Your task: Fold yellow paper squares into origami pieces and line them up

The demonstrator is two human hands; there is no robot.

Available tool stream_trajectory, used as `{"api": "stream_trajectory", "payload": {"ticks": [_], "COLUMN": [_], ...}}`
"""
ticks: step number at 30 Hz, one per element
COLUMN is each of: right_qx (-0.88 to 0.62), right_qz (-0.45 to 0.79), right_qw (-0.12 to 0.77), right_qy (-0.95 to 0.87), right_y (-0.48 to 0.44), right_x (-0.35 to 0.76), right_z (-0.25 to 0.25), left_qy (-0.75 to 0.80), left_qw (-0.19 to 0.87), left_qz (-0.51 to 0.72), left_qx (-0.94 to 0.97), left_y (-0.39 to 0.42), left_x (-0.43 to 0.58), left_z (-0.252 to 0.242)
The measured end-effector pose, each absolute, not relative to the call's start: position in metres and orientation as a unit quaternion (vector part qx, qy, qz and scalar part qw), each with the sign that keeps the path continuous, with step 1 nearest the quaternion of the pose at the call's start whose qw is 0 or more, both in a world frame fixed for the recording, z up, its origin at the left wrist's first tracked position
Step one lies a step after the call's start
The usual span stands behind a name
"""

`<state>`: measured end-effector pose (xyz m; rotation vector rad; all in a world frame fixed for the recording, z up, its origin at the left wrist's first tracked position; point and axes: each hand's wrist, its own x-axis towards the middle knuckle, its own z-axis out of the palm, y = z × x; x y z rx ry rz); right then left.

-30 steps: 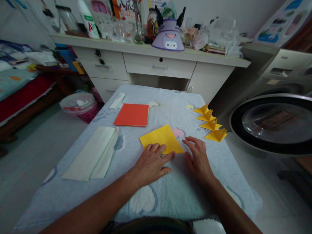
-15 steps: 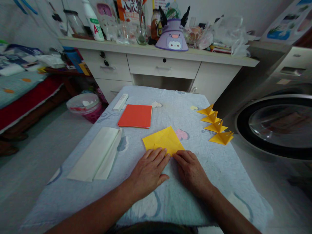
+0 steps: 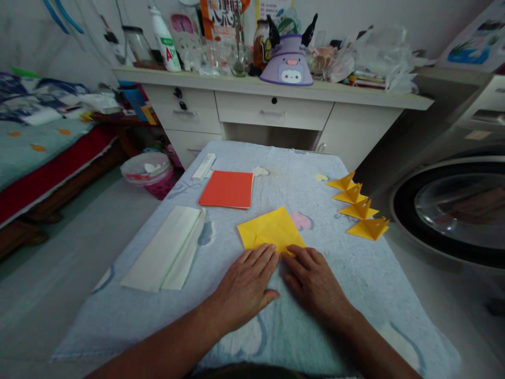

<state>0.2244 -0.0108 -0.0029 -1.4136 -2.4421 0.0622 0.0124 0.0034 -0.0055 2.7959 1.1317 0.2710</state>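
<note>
A sheet of yellow origami paper (image 3: 276, 227) lies on the cloth-covered table in front of me, folded, with crease lines across it. My left hand (image 3: 252, 276) rests flat on its near edge, fingers stretched out side by side and thumb apart. Against the near right edge of the same paper, my right hand (image 3: 315, 281) has its fingers bent, with the fingertips on the paper. Its thumb is partly hidden under the hand. To the right stand several folded yellow paper cranes (image 3: 367, 228) in a row.
A stack of red paper (image 3: 226, 189) lies beyond my left hand, near a white narrow box (image 3: 204, 167). Folded pale paper sheets (image 3: 161, 250) are at the left. Behind the table is a white drawer desk (image 3: 272, 108); a washing machine (image 3: 461, 205) stands at the right.
The whole view has shifted slightly, so everything appears farther right. My right fingers have lifted and spread a little along the paper's edge; my left hand stays on the paper.
</note>
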Motion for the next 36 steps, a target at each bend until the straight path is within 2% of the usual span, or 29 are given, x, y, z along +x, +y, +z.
{"api": "stream_trajectory", "payload": {"ticks": [12,27,36], "right_qx": [-0.497,-0.516,-0.522], "right_qz": [0.035,0.019,-0.029], "right_qw": [0.128,0.057,0.032], "right_qy": [-0.858,-0.854,-0.852], "right_y": [-0.011,-0.015,-0.015], "right_x": [0.225,0.21,0.19], "right_z": [-0.004,0.01,0.016], "left_qy": [0.448,0.387,0.413], "left_qw": [0.054,0.058,0.023], "left_qz": [0.078,0.029,0.022], "left_qx": [0.889,0.92,0.91], "left_y": [0.008,0.015,0.004], "left_x": [0.016,-0.022,-0.04], "left_z": [-0.002,0.006,0.009]}}
